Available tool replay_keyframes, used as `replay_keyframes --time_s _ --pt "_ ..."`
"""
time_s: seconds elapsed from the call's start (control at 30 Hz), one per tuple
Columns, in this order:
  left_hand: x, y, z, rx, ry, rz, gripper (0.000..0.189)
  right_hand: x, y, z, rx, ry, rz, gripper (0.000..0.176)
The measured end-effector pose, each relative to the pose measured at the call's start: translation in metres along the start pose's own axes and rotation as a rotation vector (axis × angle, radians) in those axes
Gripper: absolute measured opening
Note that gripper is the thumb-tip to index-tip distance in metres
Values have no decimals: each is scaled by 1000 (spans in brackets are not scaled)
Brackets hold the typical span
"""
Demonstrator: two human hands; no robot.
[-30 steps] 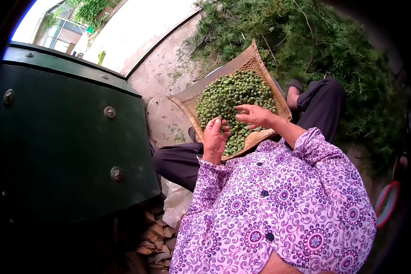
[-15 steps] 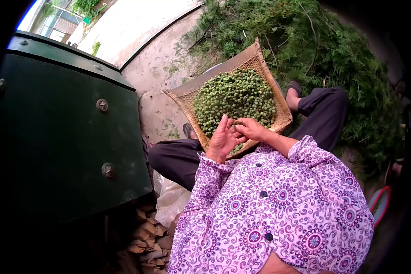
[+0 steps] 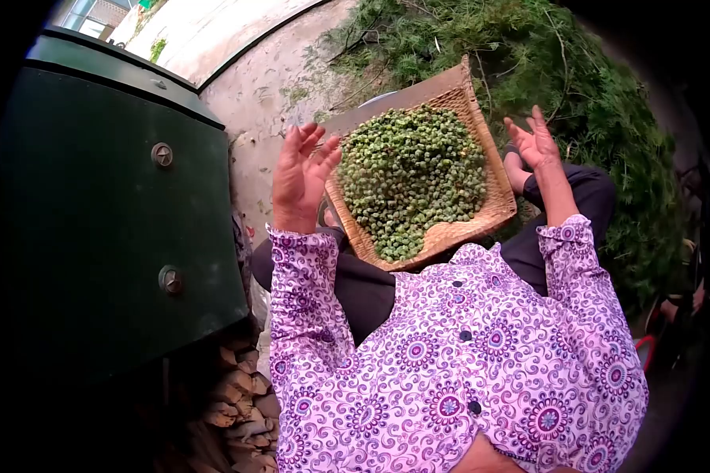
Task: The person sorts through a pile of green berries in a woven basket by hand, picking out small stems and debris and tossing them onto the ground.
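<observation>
Basket (image 3: pixel 495 206) between left hand (image 3: pixel 298 180), right hand (image 3: pixel 535 142) — untouched.

Diffuse daylight, no hard shadows; pale pavement (image 3: pixel 237 31) top left nearly blown out. Strong fisheye, black vignette round edges. Basket (image 3: pixel 498 211) evenly lit, sharp; green tank (image 3: pixel 110 236) shaded, woodpile (image 3: pixel 241 402) beneath murky
</observation>
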State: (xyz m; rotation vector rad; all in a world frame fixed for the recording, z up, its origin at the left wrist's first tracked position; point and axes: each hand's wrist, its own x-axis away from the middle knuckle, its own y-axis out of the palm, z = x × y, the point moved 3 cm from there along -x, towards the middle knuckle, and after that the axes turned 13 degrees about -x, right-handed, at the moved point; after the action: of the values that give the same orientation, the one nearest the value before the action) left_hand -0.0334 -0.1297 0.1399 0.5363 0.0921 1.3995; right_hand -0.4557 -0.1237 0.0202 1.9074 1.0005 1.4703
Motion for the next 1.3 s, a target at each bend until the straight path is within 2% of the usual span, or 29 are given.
replay_keyframes --time_s 0.03,0.07,0.1,0.13,0.17,0.2,0.23,0.3,0.37,0.43,0.47,0.63,0.7,0.73,0.83,0.93,1.03,1.07,1.1,1.17,1.2,1.23,1.3 --pt "-9 -12 2 50 26 86 42 12 10 14 218 110 -131 58" --pt "-16 -22 3 99 48 175 43 24 10 36 392 -156 -140 54" --pt "-20 -26 0 110 42 185 43 34 16 59 599 -91 -109 48" --pt "-21 -28 -2 87 8 215 42 28 6 83 770 32 -204 46" --pt "-21 -30 -4 61 -27 248 42 39 9 114 1044 19 -233 44" --pt "-18 -22 -1 16 -13 241 42 54 17 144 1356 -50 -457 37" --pt "-18 -20 -1 20 -19 254 42 66 13 176 1466 -23 -607 31" --pt "-20 -11 3 -25 4 143 40 91 10 226 1698 53 -933 30" --pt "-19 -5 11 -32 -3 149 38 102 3 262 1850 31 -1069 24" --pt "-21 -2 17 -20 27 99 36 103 -7 282 2001 -12 -1099 16" --pt "-21 1 20 -29 52 102 34 99 -12 290 2038 -19 -1157 12" --pt "-21 6 29 -55 118 61 33 88 -28 302 2152 -16 -1188 11" --pt "-21 9 29 -85 111 41 33 84 -27 294 1817 -85 -1124 12" --pt "-21 10 28 -79 105 46 33 81 -23 283 1718 -103 -1036 13" --pt "-17 14 27 -121 116 37 33 63 -21 237 1759 -83 -726 13" --pt "-16 16 22 -172 117 3 33 64 -17 204 1495 321 -428 10" --pt "-19 21 17 -201 119 -77 32 62 -25 195 1677 273 -533 7" --pt "-21 21 13 -191 101 -76 30 60 -28 194 1813 275 -529 8" --pt "-22 22 11 -194 98 -78 30 61 -31 196 1810 276 -526 8" --pt "-24 24 7 -240 77 -65 28 67 -30 203 2165 -96 -839 13" --pt "-25 25 5 -241 77 -66 28 76 -22 210 2146 -35 -848 17" --pt "-25 26 3 -265 73 -69 28 79 -23 219 2259 8 -814 15" --pt "-25 26 2 -289 69 -70 28 82 -31 237 2283 -201 -955 12"
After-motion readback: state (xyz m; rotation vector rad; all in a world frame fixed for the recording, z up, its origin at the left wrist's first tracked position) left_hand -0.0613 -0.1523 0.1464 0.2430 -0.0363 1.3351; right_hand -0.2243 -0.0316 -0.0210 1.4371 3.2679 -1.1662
